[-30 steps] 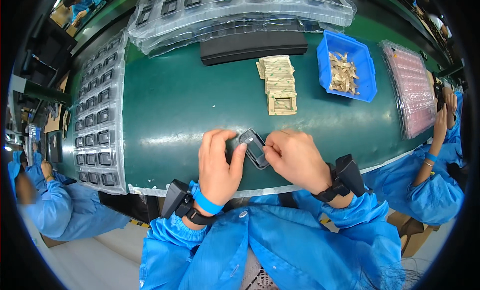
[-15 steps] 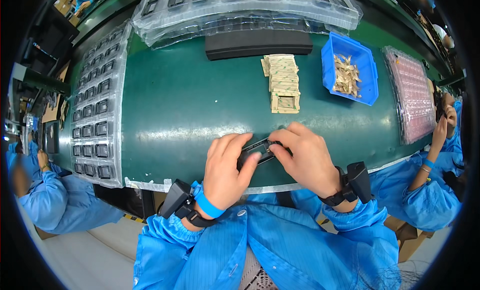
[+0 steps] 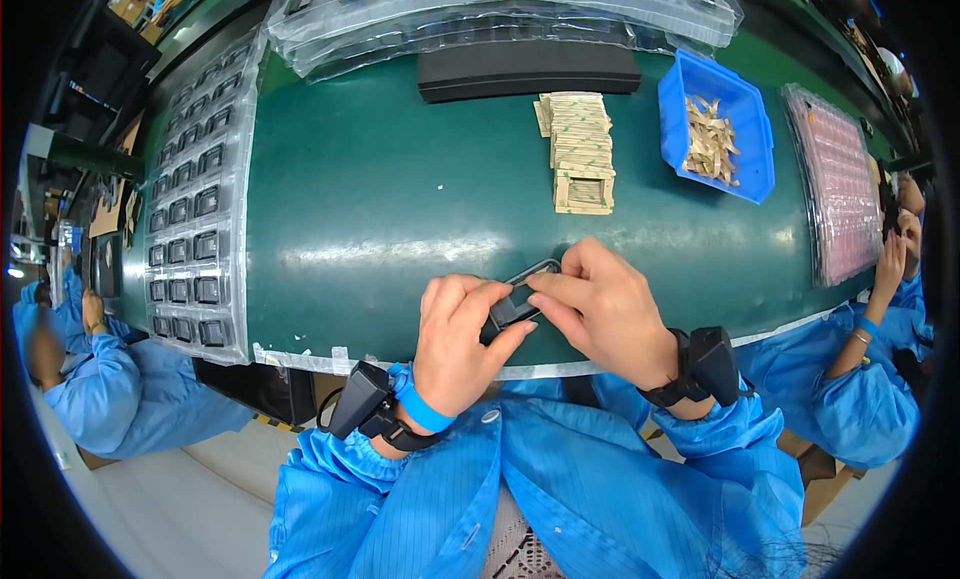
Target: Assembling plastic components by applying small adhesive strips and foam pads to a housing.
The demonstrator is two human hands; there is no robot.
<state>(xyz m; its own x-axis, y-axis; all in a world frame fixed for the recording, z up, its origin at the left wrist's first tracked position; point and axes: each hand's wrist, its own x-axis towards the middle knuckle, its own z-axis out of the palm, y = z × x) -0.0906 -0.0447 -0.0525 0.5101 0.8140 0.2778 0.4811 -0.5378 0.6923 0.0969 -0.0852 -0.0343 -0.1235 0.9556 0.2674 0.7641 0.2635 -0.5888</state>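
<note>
My left hand (image 3: 452,331) grips the near left end of a small black rectangular plastic frame (image 3: 503,312), thumb on the near side and fingers on the far side. The frame is tilted, its far end pointing up and to the right, just above the green table. Over that far end, the bent thumb and forefinger of my right hand (image 3: 618,304) are closed together at the frame's inside. Whatever they pinch there is small and mostly covered by the fingertips.
Beyond my hands lie a stack of tan paper frames (image 3: 583,159), a long black block (image 3: 530,71) and a blue bin (image 3: 716,184) of small tan strips. Clear trays of black frames (image 3: 205,204) stand left and far. A pink tray (image 3: 835,184) lies right. People sit at both sides.
The black frame has turned steeper, its far end now farther up and right. My right fingertips have shifted along its inside, while my left hand keeps its grip.
</note>
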